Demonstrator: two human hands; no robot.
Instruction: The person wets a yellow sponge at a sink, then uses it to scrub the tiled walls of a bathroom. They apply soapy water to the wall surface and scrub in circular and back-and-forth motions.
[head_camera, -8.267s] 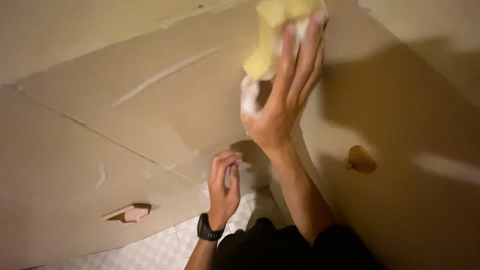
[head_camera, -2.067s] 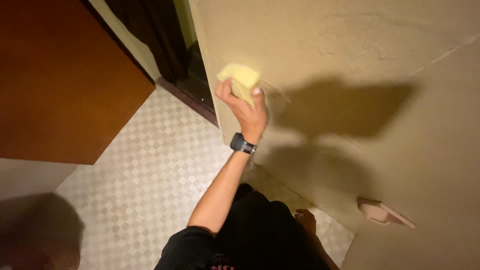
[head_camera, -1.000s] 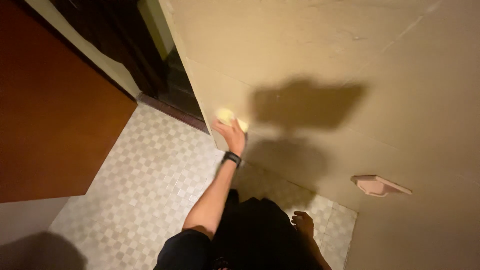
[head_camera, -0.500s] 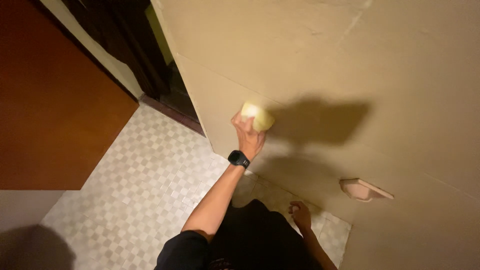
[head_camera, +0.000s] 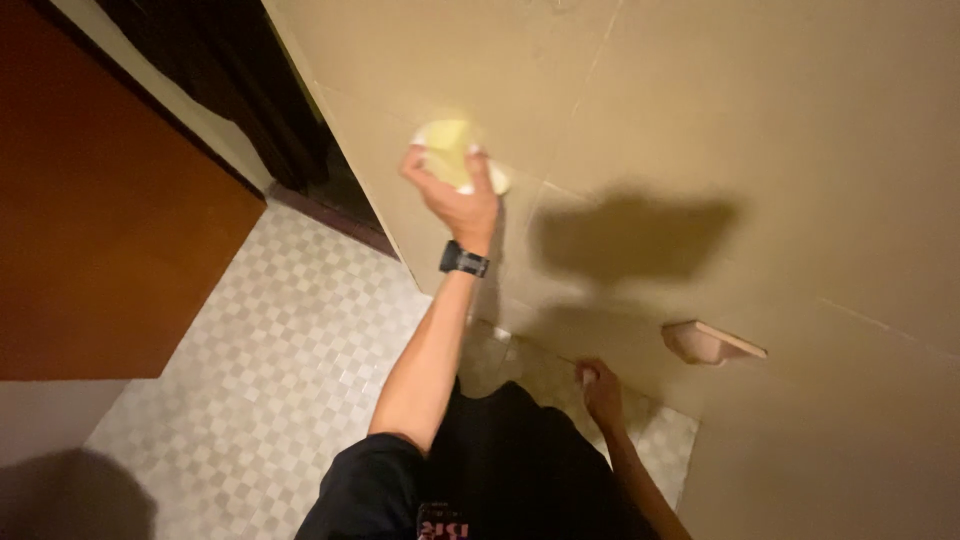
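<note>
A person's left hand, in the upper middle of the frame, presses a pale yellow sponge flat against a beige tiled wall, the fingers closed around the sponge's near edge and the thumb wrapped over its left side. A black wristwatch sits on that wrist, and the bare forearm runs down toward the bottom centre, where dark clothing fills the frame. The right hand, lower and to the right, rests low against the wall near the floor line; its fingers look loosely curled, and whether it holds anything cannot be told from this view. A small wall-mounted soap ledge juts out at right of centre, well apart from the sponge. A dark shadow falls on the wall between ledge and sponge. Checkered floor tiles spread across the lower left, beside a reddish-brown door at the left edge and a dark doorway at the upper left. The sponge appears light, soft and compressible, likely to give under pressure and perhaps slick if wet; a broad grip across its back, fingers spread along the edges, looks the surest hold.
</note>
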